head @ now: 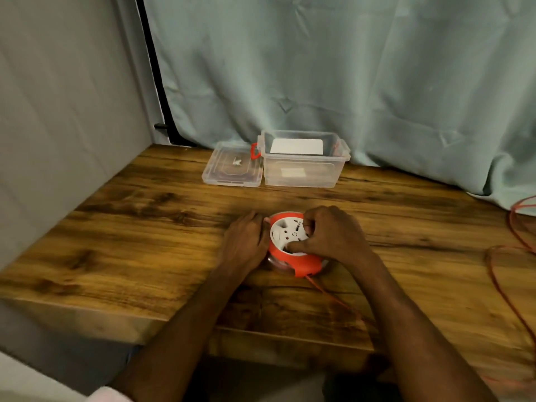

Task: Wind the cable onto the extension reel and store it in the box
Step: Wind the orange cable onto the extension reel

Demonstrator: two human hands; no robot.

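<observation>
An orange extension reel (285, 253) with a white socket face lies flat on the wooden table (145, 221), near the middle. My left hand (246, 242) presses against its left side. My right hand (330, 235) rests on top, fingers curled on the white centre disc. An orange cable (501, 291) leaves the reel's near side, runs under my right forearm and lies in loose loops at the table's right edge. A clear plastic box (301, 172) stands open at the back.
The box's clear lid (232, 169) lies flat beside it on the left, with an orange latch between them. A white card sits inside the box. A pale curtain (348, 82) hangs behind the table, a grey wall at left.
</observation>
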